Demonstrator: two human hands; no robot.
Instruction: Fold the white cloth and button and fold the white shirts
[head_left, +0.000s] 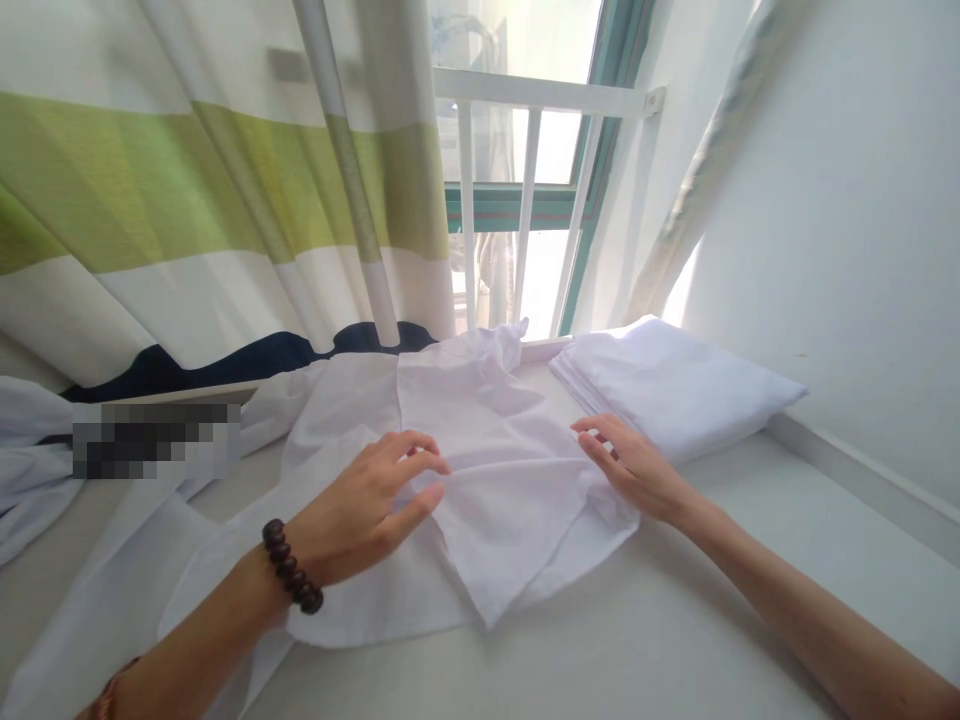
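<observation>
A thin white garment (480, 520) lies spread and partly folded over itself on the white surface, with a pointed corner towards me. Its exact kind I cannot tell. Over its left part is my left hand (390, 500), thumb and fingers apart, with a dark beaded bracelet (289, 565) at the wrist. My right hand (626, 465) is at the garment's right side, its fingers loosely bent and spread, with no cloth visibly gripped. A shallow crease runs across the fabric between both hands. Whether the fingertips touch the cloth is hard to see.
Beyond my right hand a neatly folded white cloth stack (675, 385) lies by the wall. More white fabric (30, 460) is bunched at the far left, beside a blurred-out patch. A green-and-white curtain (247, 180) and a white railing (540, 95) before the window border the back.
</observation>
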